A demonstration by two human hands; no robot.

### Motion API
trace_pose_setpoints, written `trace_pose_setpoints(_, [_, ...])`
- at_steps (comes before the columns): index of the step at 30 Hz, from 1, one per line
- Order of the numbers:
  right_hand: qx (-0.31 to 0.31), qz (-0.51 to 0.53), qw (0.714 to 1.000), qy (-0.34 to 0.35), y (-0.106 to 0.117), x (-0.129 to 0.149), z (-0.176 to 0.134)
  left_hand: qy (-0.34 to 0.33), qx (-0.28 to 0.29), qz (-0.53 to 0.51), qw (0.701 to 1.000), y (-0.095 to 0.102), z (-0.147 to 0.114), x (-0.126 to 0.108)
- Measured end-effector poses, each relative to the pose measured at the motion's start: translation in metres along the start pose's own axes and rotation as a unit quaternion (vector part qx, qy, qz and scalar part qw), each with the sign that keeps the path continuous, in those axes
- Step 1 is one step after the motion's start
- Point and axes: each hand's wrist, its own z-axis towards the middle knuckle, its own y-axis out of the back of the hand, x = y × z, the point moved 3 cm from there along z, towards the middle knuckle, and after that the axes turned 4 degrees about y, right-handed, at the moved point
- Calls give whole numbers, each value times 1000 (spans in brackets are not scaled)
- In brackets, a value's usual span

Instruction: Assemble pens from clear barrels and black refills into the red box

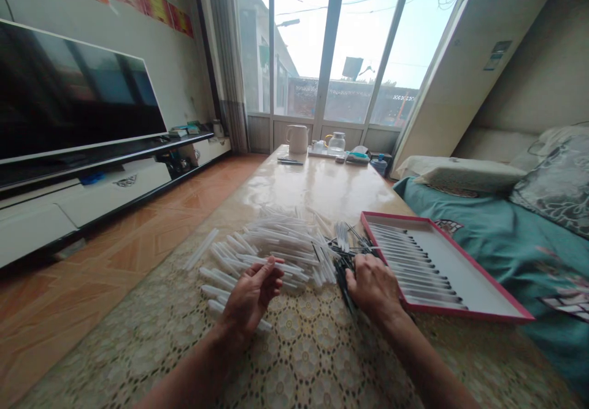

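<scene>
My left hand point(255, 286) is closed, its thumb pressed against the curled fingers, over a pile of translucent white plastic tubes point(280, 237). A tube end shows beside the fingertips; whether it is gripped or lies behind them I cannot tell. My right hand point(375, 280) reaches down with bent fingers onto a heap of thin black sticks point(345, 277), like pen parts; its fingertips are hidden. Just beyond it lie several grey-silver slim pieces point(341, 236). To its right, a red-rimmed shallow box point(478, 274) holds a row of clear, black-tipped pens point(421, 268).
The long table has a patterned cover point(299, 347). At its far end stand a beige jug point(297, 138), a glass jar point(337, 143) and a teal-and-white packet point(358, 156). A sofa point(460, 213) runs along the right, a TV cabinet point(115, 188) along the left.
</scene>
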Motion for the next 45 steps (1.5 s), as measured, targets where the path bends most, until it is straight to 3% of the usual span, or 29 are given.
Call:
trace_pose_setpoints(6, [25, -4, 1000, -8, -1, -2, -1, -8, -9, -10, 1000, -3, -2, 0])
trace_pose_setpoints(12, [-65, -3, 998, -11, 17, -2, -3, -10, -32, -41, 999, -7, -5, -4])
trace_pose_setpoints(15, [-105, 76, 991, -16, 28, 6, -6, -19, -51, -59, 997, -7, -6, -7])
trace_pose_setpoints(17, [-128, 205, 970, 27, 33, 16, -8, -22, -60, -72, 995, -5, -5, -9])
trace_pose_setpoints(20, [-110, 403, 902, 110, 37, 34, -14, -26, -68, -93, 993, -2, -3, -10])
trace_pose_setpoints(23, [-65, 478, 865, 136, 36, 48, -20, -32, -78, -111, 990, 1, -1, -10])
trace_pose_setpoints(35, [-56, 467, 871, 143, 29, 56, -24, -28, -58, -63, 996, -4, -4, -8])
trace_pose_setpoints(40, [-49, 468, 876, 103, 30, 56, -25, -41, 16, -24, 999, -12, -8, 0])
trace_pose_setpoints(42, [-27, 522, 846, 104, 31, 57, -25, -4, 62, -17, 998, -16, -8, 6])
trace_pose_setpoints(45, [3, 644, 761, 83, 25, 56, -22, 57, 93, -46, 993, -17, -8, 11])
